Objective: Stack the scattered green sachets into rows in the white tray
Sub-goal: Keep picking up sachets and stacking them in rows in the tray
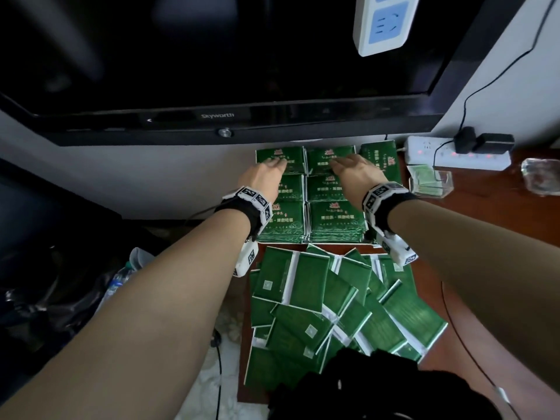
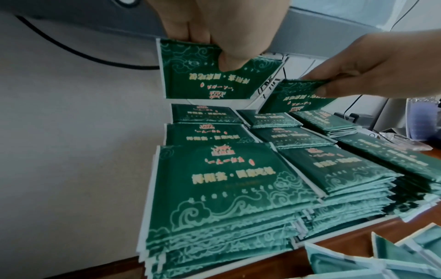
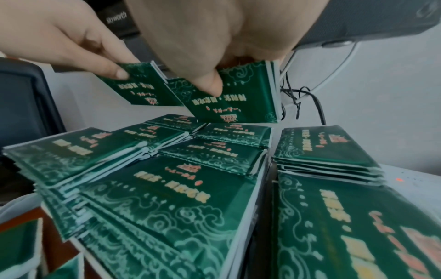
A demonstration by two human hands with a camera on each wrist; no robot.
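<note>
Green sachets stand in neat stacks (image 1: pixel 333 219) in rows on the white tray (image 2: pixel 334 235), under the TV. A loose pile of scattered sachets (image 1: pixel 318 304) lies on the desk nearer to me. My left hand (image 1: pixel 277 163) pinches one sachet (image 2: pixel 203 75) above the far left stack. My right hand (image 1: pixel 341 163) pinches a thin bundle of sachets (image 3: pixel 233 98) above the far middle stack. Both held sachets hang tilted, a little above the stacks. A third column of stacks (image 1: pixel 378 159) stands at the right.
A black TV (image 1: pixel 212 56) overhangs the far stacks closely. A white power strip (image 1: pixel 454 153) with plugs and a clear plastic holder (image 1: pixel 430 180) sit on the wooden desk (image 1: pixel 485 225) to the right. A black bag (image 1: pixel 378 386) lies near me; a bottle (image 1: pixel 118 283) is on the floor at left.
</note>
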